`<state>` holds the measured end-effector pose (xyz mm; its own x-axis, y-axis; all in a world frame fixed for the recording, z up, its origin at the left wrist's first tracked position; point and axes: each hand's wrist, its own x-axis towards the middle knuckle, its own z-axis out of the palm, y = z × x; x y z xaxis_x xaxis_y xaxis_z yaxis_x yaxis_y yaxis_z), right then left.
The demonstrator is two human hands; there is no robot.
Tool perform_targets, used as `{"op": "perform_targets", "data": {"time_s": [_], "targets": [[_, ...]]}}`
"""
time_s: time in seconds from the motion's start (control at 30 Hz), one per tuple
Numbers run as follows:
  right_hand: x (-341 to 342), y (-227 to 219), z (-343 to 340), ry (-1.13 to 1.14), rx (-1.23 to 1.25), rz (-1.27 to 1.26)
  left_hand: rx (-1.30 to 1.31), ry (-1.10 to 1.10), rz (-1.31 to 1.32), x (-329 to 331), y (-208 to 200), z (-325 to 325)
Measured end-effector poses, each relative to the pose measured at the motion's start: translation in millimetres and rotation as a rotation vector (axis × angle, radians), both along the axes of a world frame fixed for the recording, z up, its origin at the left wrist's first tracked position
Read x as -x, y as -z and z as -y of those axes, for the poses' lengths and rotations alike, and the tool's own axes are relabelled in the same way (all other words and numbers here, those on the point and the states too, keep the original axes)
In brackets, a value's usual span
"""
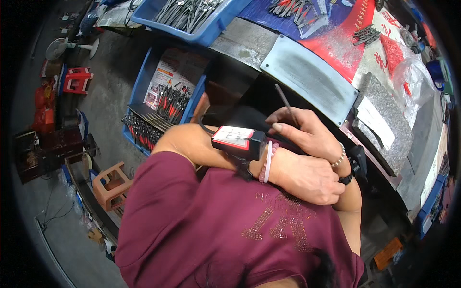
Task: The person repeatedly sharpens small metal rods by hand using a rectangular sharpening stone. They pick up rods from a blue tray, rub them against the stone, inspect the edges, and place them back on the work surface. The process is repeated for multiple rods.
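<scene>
My right hand (309,134) is closed around a thin grey metal rod (284,98), which sticks up past the fingers; its lower end is hidden. My left hand (307,177) crosses in front of the right wrist with its fingers curled. Its fingertips lie beside a black wrist strap (345,179) on my right arm, and what they pinch, if anything, is hidden. A black box with a white and red label (234,136) is strapped to my left forearm. Beyond the hands is a pale, worn metal plate (309,77) at the bench edge.
A blue bin (206,37) full of slim metal tools stands at the far left of the bench. Below it, another blue bin (137,89) holds red-and-black pieces. A stone slab (384,120) and a clear plastic bag (413,79) lie right. A brown stool (113,185) stands left.
</scene>
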<state>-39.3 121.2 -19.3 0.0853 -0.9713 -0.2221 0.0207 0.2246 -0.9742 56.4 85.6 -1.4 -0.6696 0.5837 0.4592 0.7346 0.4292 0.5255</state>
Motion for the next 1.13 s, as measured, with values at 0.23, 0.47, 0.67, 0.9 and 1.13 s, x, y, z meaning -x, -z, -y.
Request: {"op": "perform_targets", "data": {"time_s": [0.23,0.47,0.67,0.9,1.13], "targets": [[-35.8,47.0,21.1,-0.133,-0.114,0.237,-0.391,0.131,0.132,4.0,-33.4,14.1],[-48.1,82.5,27.6,0.107,-0.375,0.511,-0.8,0.273,0.232,12.6,-44.0,40.1],[-53.7,64.5,24.4,-0.03,-0.133,0.327,-0.887,-0.143,0.45,-15.3,1.3,38.2],[-49.2,82.3,-4.0,0.146,-0.002,0.688,-1.216,-0.506,0.848,-68.5,27.8,58.8],[-8.3,55.3,10.9,-0.437,-0.038,0.497,-1.288,-0.74,0.1,-96.8,-7.0,141.0]]}}
